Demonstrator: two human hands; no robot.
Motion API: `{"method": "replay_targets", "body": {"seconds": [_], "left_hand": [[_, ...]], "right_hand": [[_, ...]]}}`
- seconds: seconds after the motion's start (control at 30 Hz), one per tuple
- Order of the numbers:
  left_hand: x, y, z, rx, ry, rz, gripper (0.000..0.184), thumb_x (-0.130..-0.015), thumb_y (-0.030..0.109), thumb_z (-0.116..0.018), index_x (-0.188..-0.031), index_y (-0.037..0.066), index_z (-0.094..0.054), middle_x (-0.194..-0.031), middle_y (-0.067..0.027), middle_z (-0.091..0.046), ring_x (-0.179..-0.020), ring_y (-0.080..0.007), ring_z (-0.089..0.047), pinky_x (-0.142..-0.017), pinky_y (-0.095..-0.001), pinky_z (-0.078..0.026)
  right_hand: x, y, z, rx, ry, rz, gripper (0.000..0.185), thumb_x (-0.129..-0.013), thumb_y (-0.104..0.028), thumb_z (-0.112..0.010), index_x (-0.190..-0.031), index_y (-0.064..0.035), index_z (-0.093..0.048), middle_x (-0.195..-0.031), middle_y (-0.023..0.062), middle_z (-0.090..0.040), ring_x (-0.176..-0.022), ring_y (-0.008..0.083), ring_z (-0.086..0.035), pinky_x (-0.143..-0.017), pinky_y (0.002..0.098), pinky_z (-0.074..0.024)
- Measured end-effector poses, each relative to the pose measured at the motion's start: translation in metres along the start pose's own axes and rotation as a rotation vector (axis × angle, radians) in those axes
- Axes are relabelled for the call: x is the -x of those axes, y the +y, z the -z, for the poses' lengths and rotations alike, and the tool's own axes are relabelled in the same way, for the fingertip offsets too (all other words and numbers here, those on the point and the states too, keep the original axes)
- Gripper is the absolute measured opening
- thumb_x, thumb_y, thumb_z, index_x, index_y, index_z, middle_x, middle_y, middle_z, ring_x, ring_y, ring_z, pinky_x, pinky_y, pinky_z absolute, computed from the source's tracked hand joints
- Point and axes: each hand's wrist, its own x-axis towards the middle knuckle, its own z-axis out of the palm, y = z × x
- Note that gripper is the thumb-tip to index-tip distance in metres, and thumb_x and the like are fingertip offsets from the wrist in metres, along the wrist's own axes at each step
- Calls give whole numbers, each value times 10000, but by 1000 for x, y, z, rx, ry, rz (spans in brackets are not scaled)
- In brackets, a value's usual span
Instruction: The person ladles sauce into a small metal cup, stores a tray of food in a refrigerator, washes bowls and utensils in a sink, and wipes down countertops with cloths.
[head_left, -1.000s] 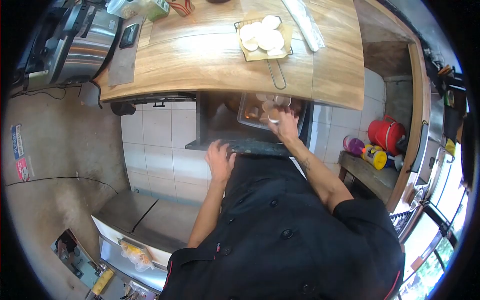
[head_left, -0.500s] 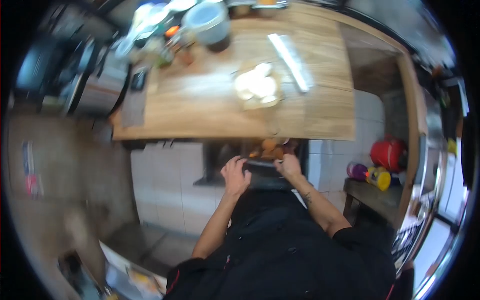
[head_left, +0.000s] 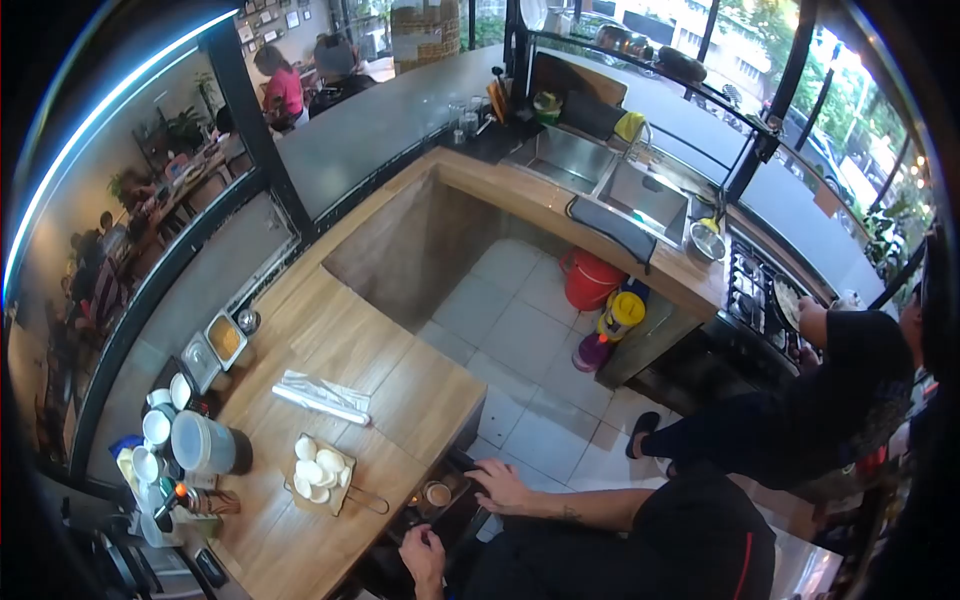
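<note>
My right hand [head_left: 497,487] has its fingers stretched out over the edge of the partly visible drawer [head_left: 462,520] below the counter. Close to the counter's front edge is my left hand [head_left: 422,555], its fingers curled; whatever they hold, if anything, is hidden. Round brown items [head_left: 437,494] show inside the drawer. On the wooden counter [head_left: 400,390], a wire basket with a handle [head_left: 374,502] holds several white rounded pieces [head_left: 318,468] on brown paper. Beside it lies a clear plastic-wrapped bundle [head_left: 322,396].
Tubs and cups stand around a lidded bucket [head_left: 202,442] at the counter's left. A red bucket [head_left: 590,280] and bottles [head_left: 622,315] are on the floor side. Another person [head_left: 840,370] works at the stove [head_left: 755,295], near a double sink [head_left: 640,195].
The view has swung towards the sink and stove, bringing the other person into sight. My right hand has left the brown items and its fingers have spread; my left hand's fingers have curled.
</note>
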Motion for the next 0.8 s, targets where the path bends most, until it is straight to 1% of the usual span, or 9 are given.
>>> {"method": "replay_targets", "body": {"seconds": [0.07, 0.13, 0.23, 0.27, 0.37, 0.47, 0.6, 0.77, 0.8], "left_hand": [[2, 8, -3, 19, -46, 71, 168, -865, 130, -705, -989, 23, -743, -951, -171, -734, -902, -376, -716, -837, -466, -574], [2, 8, 0, -7, -141, 135, 233, -884, 148, -721, -1074, 14, -741, -1026, -184, -725, -989, -371, -716, -913, -461, -571], [-8, 19, -2, -70, -203, 255, 346, -925, 192, -717, -1220, 11, -705, -1147, -208, -698, -1099, -379, -683, -1002, -459, -541], [-14, 16, -6, -80, -263, 284, 490, -965, 234, -697, -1399, 20, -619, -1352, -247, -639, -1277, -413, -609, -1108, -473, -484], [-35, 8, -22, -97, -276, 217, 580, -1004, 288, -657, -1511, 37, -531, -1517, -267, -543, -1441, -433, -485, -1206, -473, -403], [-45, -19, -55, -191, -350, 289, 639, -1036, 357, -614, -1574, 49, -461, -1610, -269, -449, -1512, -424, -405, -1255, -467, -350], [-57, -52, -87, -224, -412, 358, 676, -1048, 416, -585, -1594, 49, -427, -1617, -254, -446, -1520, -414, -393, -1270, -468, -325], [-66, -15, -60, -211, -480, 398, 596, -1027, 416, -611, -1495, 56, -530, -1559, -245, -511, -1446, -429, -479, -1174, -513, -432], [-61, -12, -56, -273, -418, 317, 510, -1012, 397, -625, -1414, 85, -600, -1416, -237, -634, -1311, -436, -599, -1063, -538, -513]], "right_hand": [[13, 14, 3, 18, 28, -133, 653, -914, -302, -749, -1496, -128, -509, -1474, 175, -497, -1415, 381, -445, -1100, 548, -407], [14, 36, -10, -198, -87, -372, 658, -936, -331, -729, -1516, -123, -498, -1474, 188, -516, -1377, 419, -481, -1099, 536, -444], [12, 33, -16, -141, -97, -412, 652, -956, -346, -713, -1524, -114, -494, -1455, 209, -535, -1337, 457, -506, -1091, 527, -474], [12, 31, -18, -143, -110, -411, 652, -956, -346, -713, -1524, -114, -494, -1455, 209, -535, -1337, 457, -506, -1091, 527, -474], [9, 20, -18, -120, -129, -431, 693, -955, -363, -719, -1542, -95, -464, -1519, 257, -479, -1375, 484, -484, -1119, 532, -466], [15, 2, -14, -79, -45, -543, 784, -949, -396, -730, -1581, -72, -399, -1572, 311, -406, -1424, 521, -441, -1165, 544, -436], [26, 23, -24, -197, -20, -567, 941, -943, -459, -742, -1637, -30, -274, -1600, 388, -319, -1446, 548, -418, -1197, 565, -399], [30, 22, 5, -431, -77, -580, 978, -939, -471, -754, -1651, -22, -256, -1598, 409, -301, -1434, 514, -454, -1188, 529, -422], [24, 22, 7, -724, -177, -837, 986, -928, -473, -765, -1648, -20, -266, -1566, 372, -375, -1383, 486, -513, -1153, 527, -453]]}}
